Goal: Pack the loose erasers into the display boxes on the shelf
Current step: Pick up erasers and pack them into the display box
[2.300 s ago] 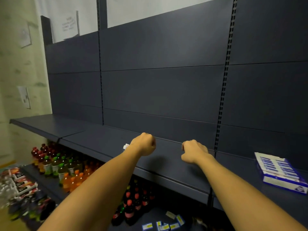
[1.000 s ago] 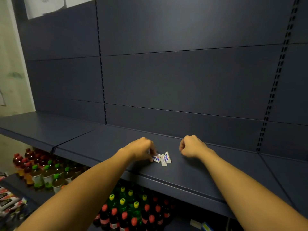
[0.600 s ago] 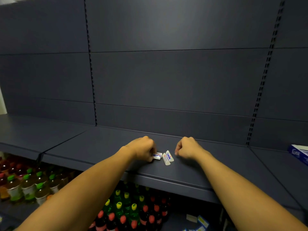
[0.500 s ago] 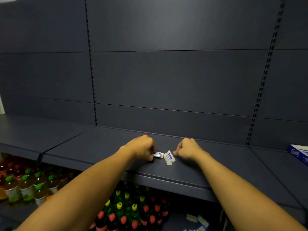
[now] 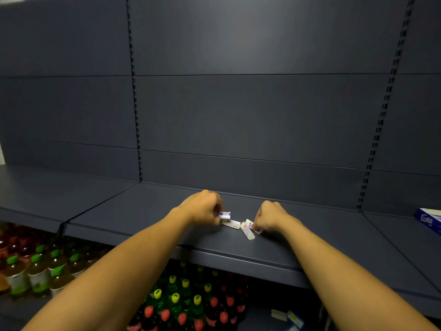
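Observation:
Several small white erasers with blue-and-red sleeves lie on the dark grey shelf [image 5: 148, 211]. My left hand [image 5: 202, 207] pinches one eraser [image 5: 224, 214] at its fingertips, just above the shelf. A second eraser [image 5: 231, 223] lies flat right below it. My right hand [image 5: 269, 217] is closed with its fingertips on another eraser [image 5: 253, 227]. One more eraser [image 5: 247, 231] lies loose beside that one. A blue-and-white display box [image 5: 430, 220] shows only partly at the right edge of the shelf.
The shelf's dark back panel [image 5: 250, 115] rises close behind the hands. Below the shelf stand rows of drink bottles with green, yellow and red caps [image 5: 181, 304]. A few small blue-and-white packs [image 5: 290, 317] lie on the lower level.
My left hand has lifted one eraser slightly, uncovering another beneath it. My right hand has slid onto the rightmost eraser and gripped it.

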A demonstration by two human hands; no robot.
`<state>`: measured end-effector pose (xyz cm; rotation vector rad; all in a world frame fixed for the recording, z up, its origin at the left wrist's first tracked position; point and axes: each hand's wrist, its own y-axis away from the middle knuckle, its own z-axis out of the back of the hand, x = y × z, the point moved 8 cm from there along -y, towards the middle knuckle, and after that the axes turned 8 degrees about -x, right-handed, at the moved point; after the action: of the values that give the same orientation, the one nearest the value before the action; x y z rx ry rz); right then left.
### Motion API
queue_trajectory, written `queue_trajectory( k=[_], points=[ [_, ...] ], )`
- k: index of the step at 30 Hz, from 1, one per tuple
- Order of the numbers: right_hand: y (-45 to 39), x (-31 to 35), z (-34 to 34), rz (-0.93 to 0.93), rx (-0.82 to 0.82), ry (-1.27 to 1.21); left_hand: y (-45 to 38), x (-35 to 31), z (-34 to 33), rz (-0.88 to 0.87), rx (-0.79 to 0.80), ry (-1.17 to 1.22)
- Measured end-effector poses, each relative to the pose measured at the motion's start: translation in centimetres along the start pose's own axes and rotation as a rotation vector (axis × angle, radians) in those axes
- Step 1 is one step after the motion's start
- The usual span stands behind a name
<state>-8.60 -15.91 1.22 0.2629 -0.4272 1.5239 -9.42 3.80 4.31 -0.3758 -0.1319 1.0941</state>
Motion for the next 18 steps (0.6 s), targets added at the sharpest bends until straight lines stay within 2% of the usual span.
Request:
queue_trajectory(
  k=[6,18],
  points=[
    [0.7,-0.8,1.3,0.017,-0.030,0.040,-0.5,-0.4,-0.1,-0.010,-0.022,0.009],
    [1.9,-2.8,5.2,0.020,-0.052,-0.084,-2.5,-3.0,0.7,-0.075,-0.046,0.034]
  ],
)
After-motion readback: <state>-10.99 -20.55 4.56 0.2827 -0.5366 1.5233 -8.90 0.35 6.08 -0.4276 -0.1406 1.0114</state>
